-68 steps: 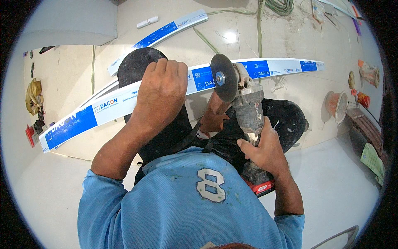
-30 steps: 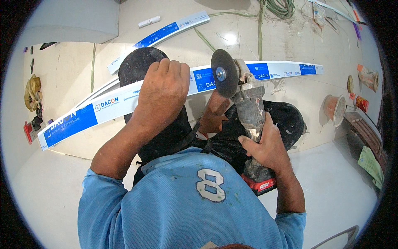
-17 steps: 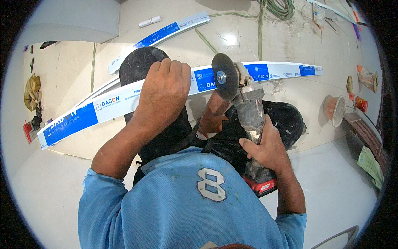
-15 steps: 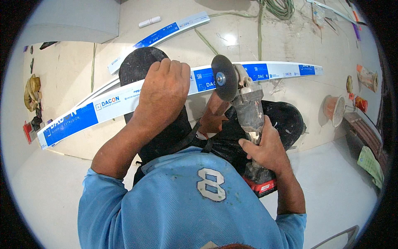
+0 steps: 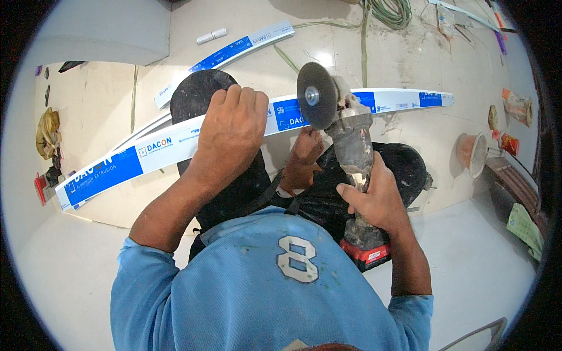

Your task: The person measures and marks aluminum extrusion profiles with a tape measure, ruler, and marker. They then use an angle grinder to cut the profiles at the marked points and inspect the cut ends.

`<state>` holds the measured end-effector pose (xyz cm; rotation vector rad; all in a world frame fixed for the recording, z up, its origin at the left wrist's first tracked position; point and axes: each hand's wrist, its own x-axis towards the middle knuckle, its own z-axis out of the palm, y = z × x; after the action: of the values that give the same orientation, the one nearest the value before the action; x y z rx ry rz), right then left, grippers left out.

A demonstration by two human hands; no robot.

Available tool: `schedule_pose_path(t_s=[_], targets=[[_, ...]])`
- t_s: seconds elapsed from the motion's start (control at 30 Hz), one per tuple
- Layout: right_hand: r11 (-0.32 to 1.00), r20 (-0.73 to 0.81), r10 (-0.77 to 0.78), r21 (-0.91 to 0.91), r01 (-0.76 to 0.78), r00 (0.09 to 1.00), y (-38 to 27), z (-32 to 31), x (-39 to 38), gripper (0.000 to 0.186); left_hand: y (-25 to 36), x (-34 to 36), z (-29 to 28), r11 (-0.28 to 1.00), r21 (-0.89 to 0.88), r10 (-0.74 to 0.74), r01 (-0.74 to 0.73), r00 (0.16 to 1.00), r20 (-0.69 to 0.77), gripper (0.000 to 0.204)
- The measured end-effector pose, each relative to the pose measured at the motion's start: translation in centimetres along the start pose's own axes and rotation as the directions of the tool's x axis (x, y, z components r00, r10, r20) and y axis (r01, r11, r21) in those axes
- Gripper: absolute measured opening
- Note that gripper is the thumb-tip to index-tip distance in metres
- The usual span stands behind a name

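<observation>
A long blue-and-white wrapped aluminium profile [image 5: 155, 145] lies across my knees, from the lower left to the right. My left hand [image 5: 234, 126] is closed over it near my left knee, fingers curled round its far edge. My right hand [image 5: 377, 196] is wrapped round the body of a worn cordless angle grinder [image 5: 353, 143] with a red battery at its near end. The grinder's dark disc [image 5: 319, 108] stands upright in front of the profile's middle and hides part of it; whether they touch I cannot tell.
Shorter wrapped profiles [image 5: 234, 50] and a white marker-like tube [image 5: 211, 36] lie on the tiled floor ahead. A coiled green hose [image 5: 391, 13] is at the far side. To the right stand a pinkish bucket [image 5: 470, 153] and a green cloth [image 5: 525, 230].
The grinder's head and disc have risen slightly away from me, toward the profile's far side. My left hand keeps its hold on the profile.
</observation>
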<state>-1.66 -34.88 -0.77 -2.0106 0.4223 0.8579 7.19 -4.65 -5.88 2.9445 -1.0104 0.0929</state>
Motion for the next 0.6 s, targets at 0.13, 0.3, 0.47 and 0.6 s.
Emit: schedule_pose_path(t_s=[0.13,0.3,0.47,0.6], targets=[[0.990,-0.108,-0.019,0.136,0.034,0.994,-0.5,-0.7,-1.6,0.062,-0.1,0.2,-1.0,0.984,-0.170,-0.044,0.048,0.999,0.030,0.040],[0.981,-0.116,-0.025,0.189,0.047,0.993,-0.3,-2.1,-3.3,0.066,-0.8,2.1,-2.7,0.970,-0.195,-0.087,0.147,0.955,0.285,0.064],[0.980,-0.100,-0.087,0.171,0.103,0.991,2.0,-0.4,-4.9,0.065,-0.5,3.7,-3.5,0.981,-0.095,-0.129,0.167,0.940,0.317,0.050],[0.988,-0.076,-0.063,0.136,0.073,0.995,2.3,0.8,-5.4,0.067,-0.6,3.8,-3.3,0.995,-0.086,-0.027,0.052,0.964,0.266,0.039]])
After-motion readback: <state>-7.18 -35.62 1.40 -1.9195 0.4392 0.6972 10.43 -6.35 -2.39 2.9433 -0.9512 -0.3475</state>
